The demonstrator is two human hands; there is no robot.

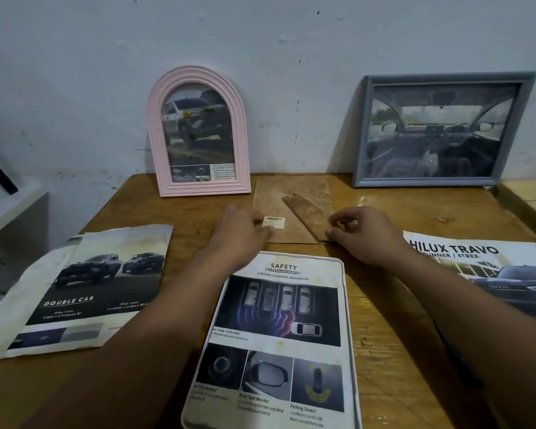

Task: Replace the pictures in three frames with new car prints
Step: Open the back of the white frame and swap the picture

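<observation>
Lying lengthwise just beyond the print, the backing board meets both hands: left hand rests flat on its left edge, right hand pinches its right corner.

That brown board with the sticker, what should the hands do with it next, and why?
Probably lift the brown backing board and lay it over the Safety print, which lies in the white frame with no back on yet. Both hands are already at the board's near edge: the left hand by its sticker, the right hand by its stand flap.
</observation>
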